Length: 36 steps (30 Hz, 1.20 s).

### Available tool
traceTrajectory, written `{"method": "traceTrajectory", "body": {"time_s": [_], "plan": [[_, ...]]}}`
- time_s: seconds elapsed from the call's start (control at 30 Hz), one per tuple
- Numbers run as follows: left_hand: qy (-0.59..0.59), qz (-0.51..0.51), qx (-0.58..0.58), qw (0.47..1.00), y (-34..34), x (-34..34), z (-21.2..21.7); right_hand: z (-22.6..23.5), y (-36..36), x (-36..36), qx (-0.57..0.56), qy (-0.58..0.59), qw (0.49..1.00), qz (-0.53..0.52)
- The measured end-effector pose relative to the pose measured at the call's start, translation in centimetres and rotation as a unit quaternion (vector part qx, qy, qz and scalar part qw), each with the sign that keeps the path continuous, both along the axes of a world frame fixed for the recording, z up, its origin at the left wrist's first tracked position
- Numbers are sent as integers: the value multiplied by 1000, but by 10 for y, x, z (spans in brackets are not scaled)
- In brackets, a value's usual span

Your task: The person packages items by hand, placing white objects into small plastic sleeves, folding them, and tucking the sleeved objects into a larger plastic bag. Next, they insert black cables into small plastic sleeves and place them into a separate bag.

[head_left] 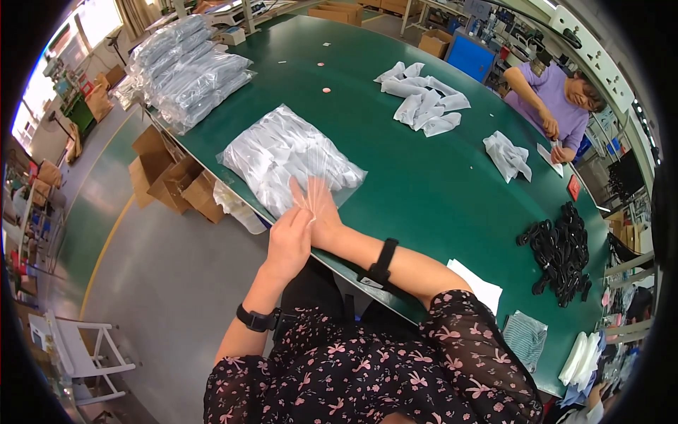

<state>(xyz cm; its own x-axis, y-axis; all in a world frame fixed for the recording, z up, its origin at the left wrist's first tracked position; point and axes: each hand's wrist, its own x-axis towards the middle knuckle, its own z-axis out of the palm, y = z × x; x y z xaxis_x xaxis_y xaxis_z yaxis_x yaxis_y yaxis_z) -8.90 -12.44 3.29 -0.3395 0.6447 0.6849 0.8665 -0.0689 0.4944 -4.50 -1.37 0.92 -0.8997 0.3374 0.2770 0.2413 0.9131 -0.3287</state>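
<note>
A: Report hand positions.
B: The left hand and the right hand meet at the near edge of the green table, at the open end of a clear plastic bag filled with white fabric pieces.

A: Finger state?
B: The right hand's fingers are extended and slightly spread, pressed flat against the bag's film. The left hand's fingers are curled together at the bag's edge; whether they pinch the film, I cannot tell.

A: Bag location?
B: Flat on the table, near its left edge, just beyond both hands.

A: Surroundings?
B: A stack of filled clear bags lies farther along the table. Loose white fabric pieces lie mid-table. A heap of black bands lies to the right. Cardboard boxes stand on the floor beside the table. A co-worker in a purple top handles a white piece at the far side.
</note>
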Motion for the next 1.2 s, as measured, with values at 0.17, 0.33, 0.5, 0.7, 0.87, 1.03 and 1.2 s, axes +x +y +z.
{"method": "traceTrajectory", "body": {"time_s": [0.17,0.33,0.5,0.7,0.87,1.03,1.2], "plan": [[-111,8,-36,993,-5,-3,-1,2,10,35,29,49,996,73],[-97,-25,-23,995,-1,0,-7,-26,24,10,84,26,987,137],[-43,-27,-74,996,-8,-10,7,-12,40,13,-28,29,988,149],[120,-19,-156,980,16,-69,5,0,65,38,-22,37,973,225],[124,-45,-276,952,13,-97,-18,41,66,57,-92,-44,986,135],[137,-105,-259,950,22,-57,-3,4,73,53,-20,-48,980,194],[136,-59,-291,945,11,-33,-12,-8,52,15,-47,-32,991,125]]}}
